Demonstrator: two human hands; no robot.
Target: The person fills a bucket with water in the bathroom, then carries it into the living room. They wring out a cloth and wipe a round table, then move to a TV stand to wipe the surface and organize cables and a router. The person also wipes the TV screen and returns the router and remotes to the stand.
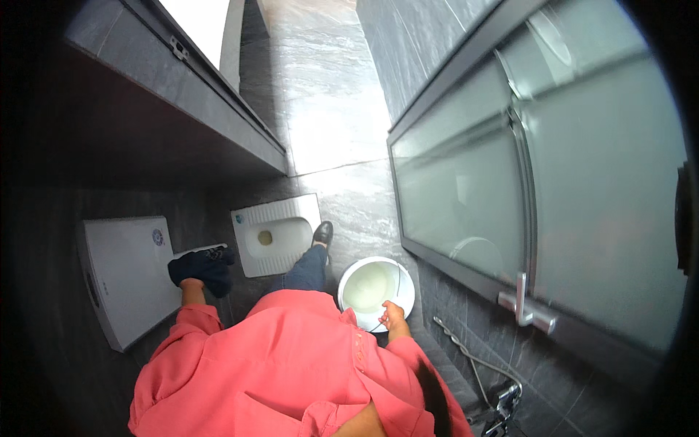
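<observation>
My right hand (392, 315) is closed on the thin wire handle of a white plastic bucket (404, 322), over its near rim. Pale, cloudy liquid (369, 285) fills part of the bucket. On the left, my left hand (192, 282) is at a dark blue cloth (203, 269), which hides the fingers. That cloth lies against the side of a white wall-mounted cistern (131, 273) and over a thin white pipe (188, 253). Between my hands, a white ceramic squat toilet (278, 235) is set in the floor beside my black shoe (323, 233).
A frosted glass door (464, 191) with a metal handle (523, 308) stands at the right. Below it, a chrome faucet with a hose (505, 401) is on the dark tiled wall. A grey stone-clad ledge (180, 104) juts out at upper left. Light falls on the grey floor (333, 120).
</observation>
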